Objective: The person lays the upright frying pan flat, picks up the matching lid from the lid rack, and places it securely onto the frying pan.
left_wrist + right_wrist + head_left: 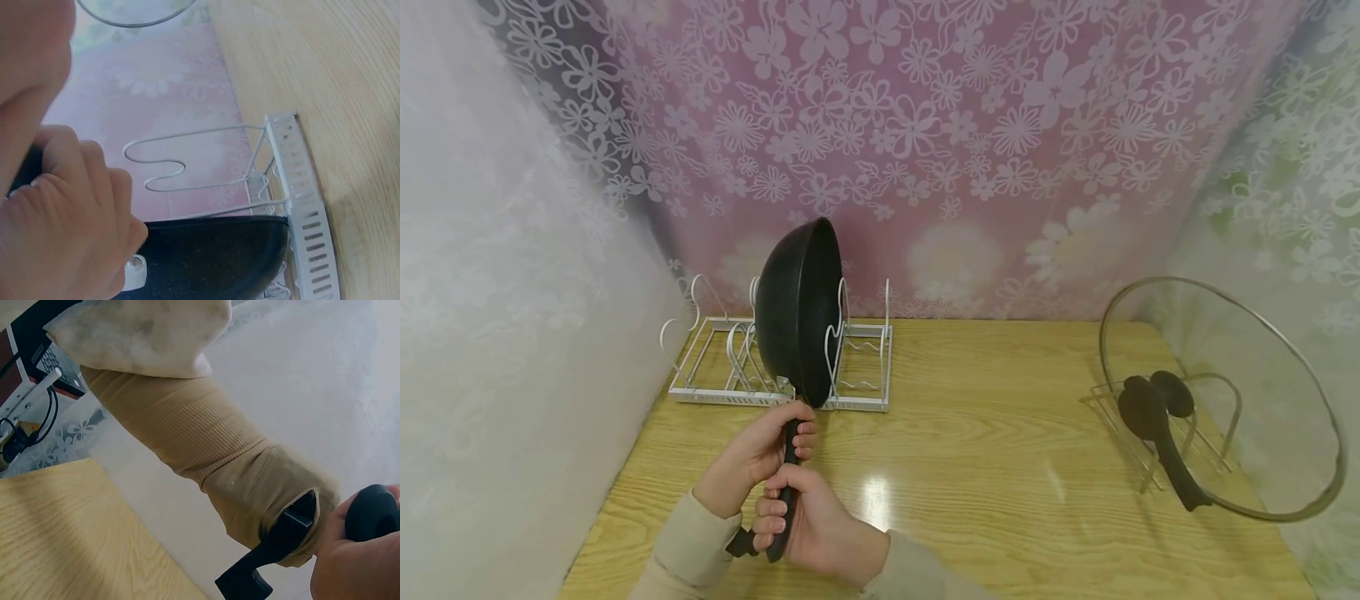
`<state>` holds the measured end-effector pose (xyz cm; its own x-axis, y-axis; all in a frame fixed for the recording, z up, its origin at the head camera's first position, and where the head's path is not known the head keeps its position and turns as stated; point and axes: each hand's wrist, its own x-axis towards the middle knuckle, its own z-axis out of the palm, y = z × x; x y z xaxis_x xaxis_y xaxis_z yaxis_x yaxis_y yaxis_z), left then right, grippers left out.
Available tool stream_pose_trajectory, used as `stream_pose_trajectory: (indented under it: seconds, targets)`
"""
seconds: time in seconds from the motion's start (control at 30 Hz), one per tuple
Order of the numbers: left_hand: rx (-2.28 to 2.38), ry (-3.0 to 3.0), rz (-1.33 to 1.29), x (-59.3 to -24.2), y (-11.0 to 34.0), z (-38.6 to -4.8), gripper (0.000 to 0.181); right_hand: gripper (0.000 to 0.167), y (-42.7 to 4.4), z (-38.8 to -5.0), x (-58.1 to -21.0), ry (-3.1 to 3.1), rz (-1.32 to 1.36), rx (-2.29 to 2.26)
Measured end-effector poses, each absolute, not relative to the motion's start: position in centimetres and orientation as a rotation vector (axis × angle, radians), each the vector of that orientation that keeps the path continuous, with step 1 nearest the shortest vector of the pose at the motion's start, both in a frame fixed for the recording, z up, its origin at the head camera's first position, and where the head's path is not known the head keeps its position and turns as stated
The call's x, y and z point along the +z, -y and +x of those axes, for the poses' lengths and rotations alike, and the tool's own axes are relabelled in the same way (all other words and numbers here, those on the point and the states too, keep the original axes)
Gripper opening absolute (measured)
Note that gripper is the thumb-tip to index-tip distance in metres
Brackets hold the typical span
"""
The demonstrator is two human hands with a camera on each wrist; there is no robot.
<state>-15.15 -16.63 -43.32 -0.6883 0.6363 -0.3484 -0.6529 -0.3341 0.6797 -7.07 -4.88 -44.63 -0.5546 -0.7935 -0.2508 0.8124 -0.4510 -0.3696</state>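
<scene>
A black wok (801,308) stands on its edge among the wire dividers of a white rack (865,404), its handle pointing toward me. My left hand (763,454) grips the black handle (784,508) close to the wok, just below the metal bracket. Lower on the same handle, my right hand (820,521) has its fingers curled round it. In the left wrist view, the left hand (69,219) is beside the dark wok wall (212,256), which touches or nearly touches the rack's slotted front rail (315,250). The right wrist view shows the handle's rounded end (374,512).
At right, a large glass lid (1311,367) with a black knob leans in a small wire stand (1232,425). Flowered curtains (970,150) enclose the back and sides of the wooden table (985,467). A laptop (53,359) and cables appear in the right wrist view.
</scene>
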Motion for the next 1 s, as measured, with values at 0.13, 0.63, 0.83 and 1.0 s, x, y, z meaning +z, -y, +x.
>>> stream_pose_trajectory:
  seconds: [0.13,0.63,0.83,1.0]
  targets:
    - [2.079,-1.088,-0.037,-43.05,16.42,-15.07,0.036,0.024,4.96,-7.22,-44.45,-0.581,0.038,-2.073]
    - [2.097,-1.116,-0.094,-42.98,16.18,-14.67,0.030,0.025,5.10,-7.15,-44.08,-0.623,0.080,-2.076]
    - [2.088,-1.107,-0.080,-43.03,16.34,-14.47,0.021,0.020,5.03,-7.15,-44.15,-0.621,0.070,-2.082]
    - [2.056,-1.096,-0.080,-43.06,16.37,-14.44,0.022,0.020,5.07,-7.15,-44.17,-0.624,0.063,-2.081]
